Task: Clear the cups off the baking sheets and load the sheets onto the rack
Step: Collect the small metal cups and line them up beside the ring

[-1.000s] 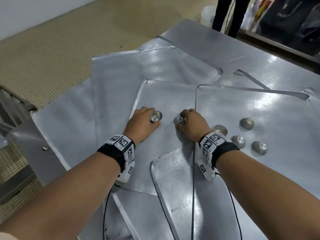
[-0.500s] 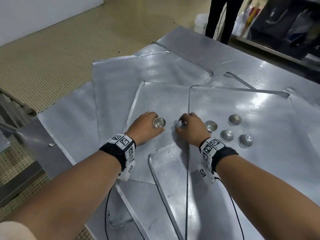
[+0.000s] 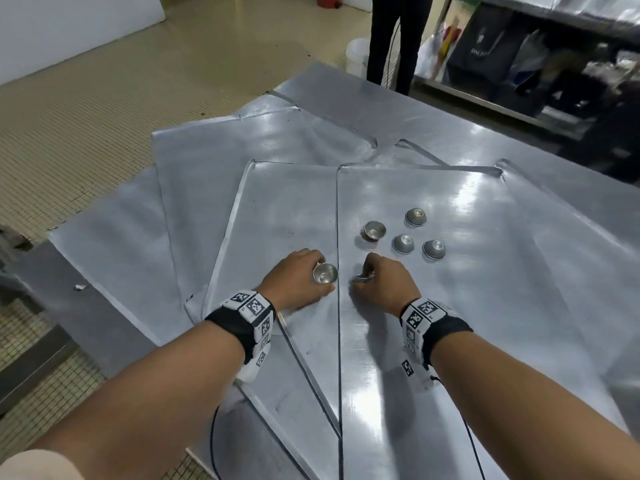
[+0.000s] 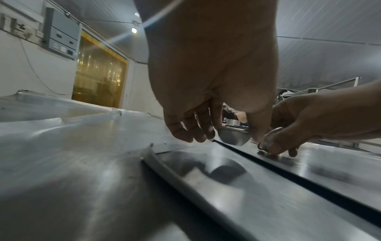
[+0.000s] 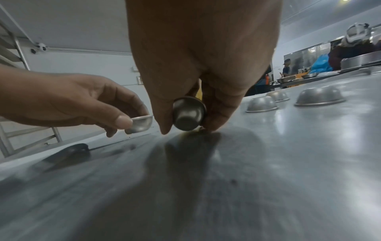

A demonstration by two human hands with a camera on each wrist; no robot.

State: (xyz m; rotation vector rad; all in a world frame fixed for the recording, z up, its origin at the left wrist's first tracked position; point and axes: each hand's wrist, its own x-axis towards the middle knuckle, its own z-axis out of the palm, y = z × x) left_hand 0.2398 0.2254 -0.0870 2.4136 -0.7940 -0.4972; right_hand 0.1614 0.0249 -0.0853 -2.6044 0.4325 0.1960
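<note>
Each hand is pinching one small metal cup: the left hand (image 3: 294,282) is holding an upright cup (image 3: 325,273), the right hand (image 3: 384,284) a tilted cup (image 5: 188,113). Beyond the right grip, four cups (image 3: 402,243) are remaining on the baking sheet (image 3: 485,306); no sheet appears racked yet.

A steel tabletop (image 3: 433,109) carried overlapping baking sheets (image 3: 263,216) fanned across it; the right sheet (image 3: 485,306) lay over its left neighbour.
</note>
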